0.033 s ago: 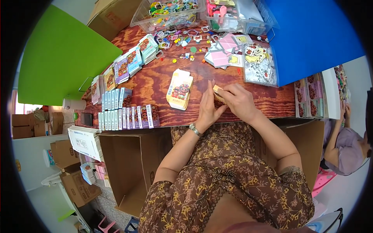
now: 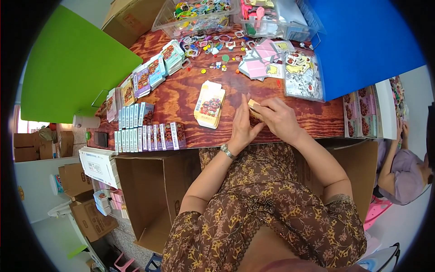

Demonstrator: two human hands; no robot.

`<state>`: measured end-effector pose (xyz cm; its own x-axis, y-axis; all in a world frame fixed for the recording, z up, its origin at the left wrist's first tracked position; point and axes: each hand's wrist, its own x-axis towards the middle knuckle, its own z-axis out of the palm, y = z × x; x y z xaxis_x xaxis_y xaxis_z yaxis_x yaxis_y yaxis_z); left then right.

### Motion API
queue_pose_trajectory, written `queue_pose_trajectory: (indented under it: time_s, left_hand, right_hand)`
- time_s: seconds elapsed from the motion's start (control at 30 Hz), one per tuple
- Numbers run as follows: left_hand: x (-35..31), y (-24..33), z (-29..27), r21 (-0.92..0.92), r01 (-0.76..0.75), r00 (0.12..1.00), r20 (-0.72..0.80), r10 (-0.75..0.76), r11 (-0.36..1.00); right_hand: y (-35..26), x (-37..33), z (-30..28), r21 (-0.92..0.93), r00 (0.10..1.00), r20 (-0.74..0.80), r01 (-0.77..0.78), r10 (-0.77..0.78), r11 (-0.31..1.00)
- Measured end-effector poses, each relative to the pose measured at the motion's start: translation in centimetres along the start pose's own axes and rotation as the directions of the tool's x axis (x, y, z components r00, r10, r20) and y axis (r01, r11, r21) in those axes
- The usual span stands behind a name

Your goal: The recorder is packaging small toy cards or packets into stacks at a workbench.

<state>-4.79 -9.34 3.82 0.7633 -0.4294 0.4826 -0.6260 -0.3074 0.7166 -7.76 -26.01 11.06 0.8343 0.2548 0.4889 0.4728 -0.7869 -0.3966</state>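
Near the front of the table, a small yellow-orange cardboard box stands between my hands, mostly covered by fingers. My left hand is wrapped along its left side. From the right, the bent fingers of my right hand press at its upper end, where a pale flap shows. Just left of them lies a stack of flat yellow printed cartons.
Filled small boxes stand in rows at the front left, with more flat carton stacks behind. Small trinkets, pink cards and a clear bag lie farther back, before plastic bins. A co-worker sits at right.
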Motion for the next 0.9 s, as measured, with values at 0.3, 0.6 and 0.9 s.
queue_pose_trajectory:
  time_s: [0.3, 0.6, 0.9]
  left_hand:
    - [-0.6, 0.2, 0.8, 0.009, -0.039, 0.999, -0.032, 0.039, 0.999]
    - [-1.1, -0.5, 0.7, 0.049, -0.036, 0.999, -0.014, 0.036, 0.998]
    - [-0.9, -2.2, 2.3, -0.056, 0.118, 0.965, 0.243, -0.101, 0.991]
  right_hand:
    - [0.2, -2.7, 1.6, 0.075, 0.994, -0.096, 0.061, -0.054, 0.995]
    - [0.2, -3.5, 3.9, 0.129, 0.998, -0.047, -0.035, 0.041, 0.991]
    - [-0.4, -1.2, 1.3, 0.682, 0.846, 0.340, -0.522, 0.410, 0.512]
